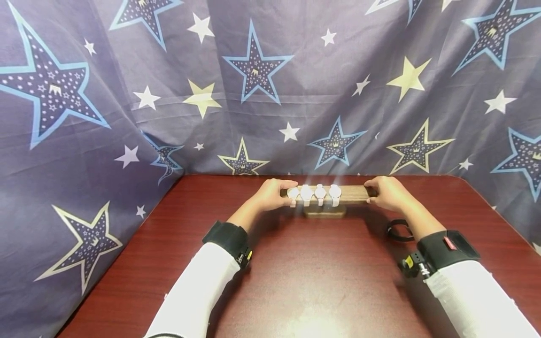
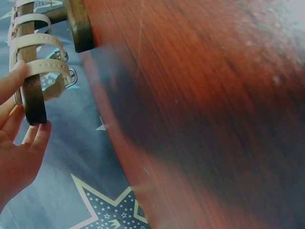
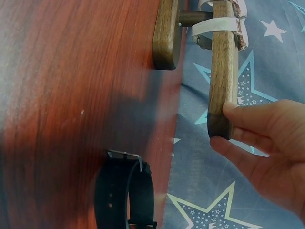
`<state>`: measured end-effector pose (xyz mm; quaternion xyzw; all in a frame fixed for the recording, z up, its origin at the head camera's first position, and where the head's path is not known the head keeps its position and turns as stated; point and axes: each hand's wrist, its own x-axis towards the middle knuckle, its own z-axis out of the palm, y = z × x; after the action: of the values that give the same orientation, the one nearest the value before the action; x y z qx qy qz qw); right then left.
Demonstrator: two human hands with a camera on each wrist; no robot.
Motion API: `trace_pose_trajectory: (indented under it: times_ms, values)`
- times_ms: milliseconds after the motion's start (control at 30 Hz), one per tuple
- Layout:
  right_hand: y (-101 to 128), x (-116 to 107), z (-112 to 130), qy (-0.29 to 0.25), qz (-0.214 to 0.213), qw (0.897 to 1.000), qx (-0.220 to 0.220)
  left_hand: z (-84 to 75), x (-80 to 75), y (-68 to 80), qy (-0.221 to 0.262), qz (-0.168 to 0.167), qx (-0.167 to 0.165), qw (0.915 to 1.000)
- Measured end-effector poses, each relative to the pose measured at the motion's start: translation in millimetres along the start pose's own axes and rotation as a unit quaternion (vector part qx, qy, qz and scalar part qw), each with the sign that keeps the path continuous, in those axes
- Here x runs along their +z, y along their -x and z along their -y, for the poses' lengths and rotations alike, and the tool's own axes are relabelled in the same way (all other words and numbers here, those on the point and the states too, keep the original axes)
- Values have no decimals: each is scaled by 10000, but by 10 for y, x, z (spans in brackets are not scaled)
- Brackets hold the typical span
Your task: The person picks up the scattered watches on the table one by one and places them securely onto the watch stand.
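A wooden watch stand (image 1: 354, 193) stands near the far side of the table, its bar held up by a short post on an oblong base (image 1: 324, 212). Several watches with pale straps (image 3: 217, 25) are buckled round the bar, grouped toward its left half; glare washes out their dials. My left hand (image 1: 270, 193) grips the bar's left end, close against the outermost pale strap (image 2: 47, 67). At the bare right end, my right hand (image 1: 386, 192) pinches the wood between thumb and fingers. Both ends of the bar sit above the tabletop.
To the right, below my right hand, a black strap with a buckle (image 3: 112, 195) lies looped on its edge on the reddish-brown table (image 1: 296, 272). A star-patterned cloth (image 1: 253, 122) hangs right behind the table and along its left and right sides.
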<state>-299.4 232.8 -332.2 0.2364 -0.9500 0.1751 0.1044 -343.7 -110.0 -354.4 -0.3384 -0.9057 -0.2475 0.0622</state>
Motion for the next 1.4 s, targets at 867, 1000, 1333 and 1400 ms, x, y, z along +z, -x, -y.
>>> trace_pose_trajectory:
  times_ms: [867, 1000, 1333, 1400]
  values:
    - [414, -517, -72, 229, 521, 9982, -178, -96, -121, 354, 596, -1125, -492, 9906]
    - [494, -528, -88, 314, 631, 9973, -219, -149, -145, 441, 545, -1028, -489, 9920]
    - [675, -473, -317, 410, 951, 9945, -157, -361, -111, 603, 662, -837, -192, 9941]
    - [717, -444, -397, 388, 1079, 9934, -97, -396, -98, 625, 706, -764, -191, 9944]
